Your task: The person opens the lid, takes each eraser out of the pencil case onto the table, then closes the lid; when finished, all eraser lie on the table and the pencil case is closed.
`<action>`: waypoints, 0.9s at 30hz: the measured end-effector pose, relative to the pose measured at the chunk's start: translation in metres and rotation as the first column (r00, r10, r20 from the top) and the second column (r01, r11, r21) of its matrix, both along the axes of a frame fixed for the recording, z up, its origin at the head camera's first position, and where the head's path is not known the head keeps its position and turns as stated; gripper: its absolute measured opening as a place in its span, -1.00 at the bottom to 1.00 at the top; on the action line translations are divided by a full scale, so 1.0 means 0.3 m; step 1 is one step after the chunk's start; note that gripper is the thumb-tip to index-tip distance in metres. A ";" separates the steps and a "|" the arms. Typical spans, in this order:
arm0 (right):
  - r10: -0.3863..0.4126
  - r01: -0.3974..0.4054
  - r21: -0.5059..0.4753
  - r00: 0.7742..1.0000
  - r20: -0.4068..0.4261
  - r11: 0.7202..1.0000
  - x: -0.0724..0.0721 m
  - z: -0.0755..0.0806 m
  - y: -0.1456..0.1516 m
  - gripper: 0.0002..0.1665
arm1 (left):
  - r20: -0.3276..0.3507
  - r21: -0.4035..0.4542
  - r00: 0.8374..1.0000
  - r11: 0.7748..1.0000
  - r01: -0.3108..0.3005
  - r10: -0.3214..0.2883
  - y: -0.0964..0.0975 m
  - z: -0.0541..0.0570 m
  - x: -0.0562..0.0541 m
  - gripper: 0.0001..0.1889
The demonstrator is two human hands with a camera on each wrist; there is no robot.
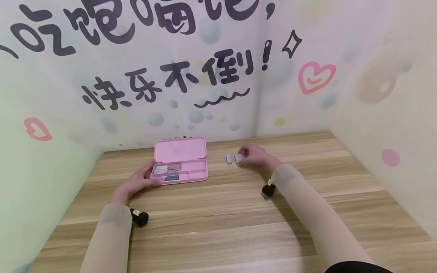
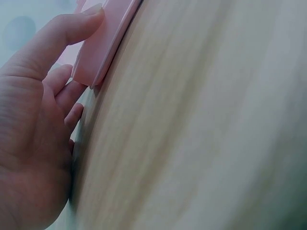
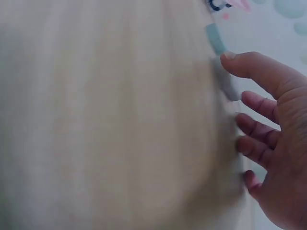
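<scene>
My left hand (image 1: 138,181) holds the left end of an open pink pencil case (image 1: 181,151), thumb along its front edge and fingers behind. In the left wrist view the thumb lies on the pink wall and the fingertips reach round the corner. Inside the case's tray lie several small blocks, among them a dark blue block (image 1: 172,178) in the front compartment. Right of the case, my right hand (image 1: 254,154) has thumb and forefinger at opposite ends of a small grey eraser-like block (image 3: 224,79). A light blue block (image 1: 228,159) lies just left of it.
The wooden table (image 1: 205,220) runs back to a printed wall (image 1: 191,110) close behind the pencil case lid. Another wall (image 1: 385,113) borders the right side. A small black device (image 1: 268,190) sits at the right wrist, another (image 1: 140,218) at the left.
</scene>
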State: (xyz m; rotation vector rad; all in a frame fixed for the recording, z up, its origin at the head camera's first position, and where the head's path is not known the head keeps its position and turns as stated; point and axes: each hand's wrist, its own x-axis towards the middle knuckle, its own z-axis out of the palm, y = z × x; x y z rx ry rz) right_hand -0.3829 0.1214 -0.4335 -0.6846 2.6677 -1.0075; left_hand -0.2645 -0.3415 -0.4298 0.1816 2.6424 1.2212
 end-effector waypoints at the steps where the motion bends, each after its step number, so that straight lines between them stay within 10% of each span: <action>1: 0.002 -0.002 -0.002 1.000 0.015 1.000 0.002 0.009 -0.002 -0.41 | 0.000 -0.003 1.000 1.000 0.001 -0.001 -0.002 -0.001 0.000 0.12; 13: 0.163 -0.164 -0.013 0.986 -0.046 0.986 0.009 0.139 -0.214 -0.56 | 0.003 0.014 1.000 1.000 -0.009 0.009 -0.013 0.001 0.013 0.11; 27: 0.431 -0.431 0.017 0.901 -0.046 0.902 0.113 0.108 -0.560 -0.71 | -0.024 0.048 1.000 0.999 0.003 -0.002 0.004 0.007 0.012 0.08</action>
